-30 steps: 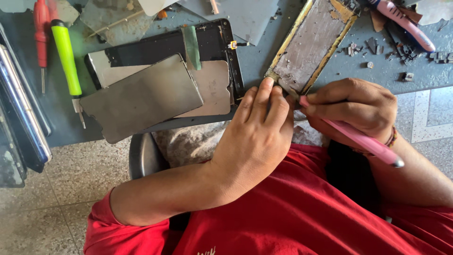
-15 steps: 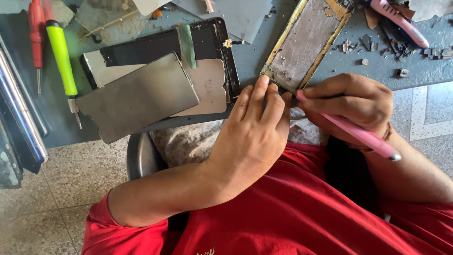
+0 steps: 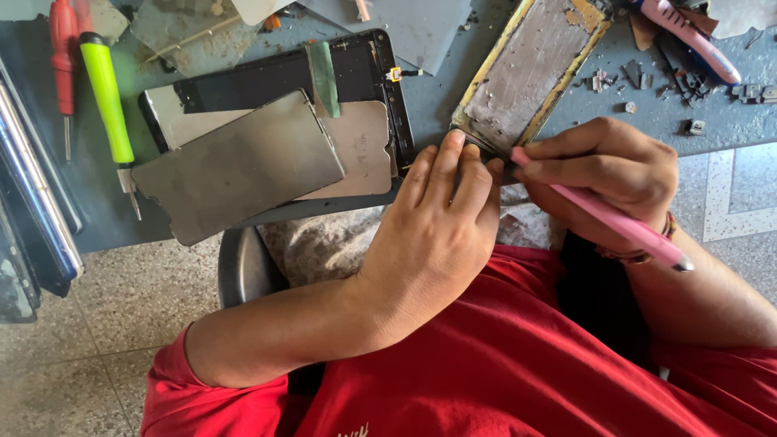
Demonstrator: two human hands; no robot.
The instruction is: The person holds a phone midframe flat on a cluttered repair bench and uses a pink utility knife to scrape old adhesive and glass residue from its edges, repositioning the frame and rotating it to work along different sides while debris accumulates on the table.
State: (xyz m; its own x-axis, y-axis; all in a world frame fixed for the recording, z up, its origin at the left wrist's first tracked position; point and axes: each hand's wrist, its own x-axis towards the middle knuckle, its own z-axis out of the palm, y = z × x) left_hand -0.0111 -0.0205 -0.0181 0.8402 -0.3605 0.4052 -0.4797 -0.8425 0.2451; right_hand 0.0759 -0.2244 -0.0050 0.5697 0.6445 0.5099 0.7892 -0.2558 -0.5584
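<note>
One gold-edged phone frame (image 3: 530, 69), long axis slanting up-right from both hands.

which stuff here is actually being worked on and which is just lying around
In use:
- left hand pressing on the near end of the gold-edged phone frame
- right hand holding the pink tool against that same end

Lying about:
- black phone body with grey metal plates on it
- green-handled screwdriver
- red screwdriver
- small loose parts
</note>
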